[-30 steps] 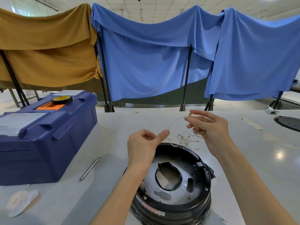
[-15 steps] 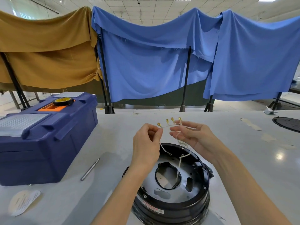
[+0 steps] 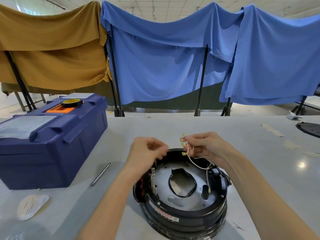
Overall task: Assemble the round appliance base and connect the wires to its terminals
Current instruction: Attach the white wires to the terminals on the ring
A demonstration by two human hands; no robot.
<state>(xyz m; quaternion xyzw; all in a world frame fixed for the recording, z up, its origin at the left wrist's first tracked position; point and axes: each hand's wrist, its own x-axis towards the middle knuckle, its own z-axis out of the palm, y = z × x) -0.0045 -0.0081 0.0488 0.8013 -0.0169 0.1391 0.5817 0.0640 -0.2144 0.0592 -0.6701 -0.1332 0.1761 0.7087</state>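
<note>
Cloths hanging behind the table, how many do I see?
3: a mustard cloth at the left, a blue cloth in the middle, a second blue cloth at the right. More may hang beyond the frame.

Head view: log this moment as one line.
right hand: pinches wires | left hand: curled, blurred, grip unclear | base: on table, one wire hanging inside

The round black appliance base (image 3: 174,209), lower centre, has a silver-grey inner plate (image 3: 161,185) and a red-and-white rim label (image 3: 167,216). The thin cream wires (image 3: 196,164) end in yellow tips (image 3: 182,139). Left, the navy plastic toolbox (image 3: 52,153) carries an orange inset (image 3: 57,110); behind hang a mustard cloth (image 3: 52,49) and blue cloths (image 3: 164,66).
</note>
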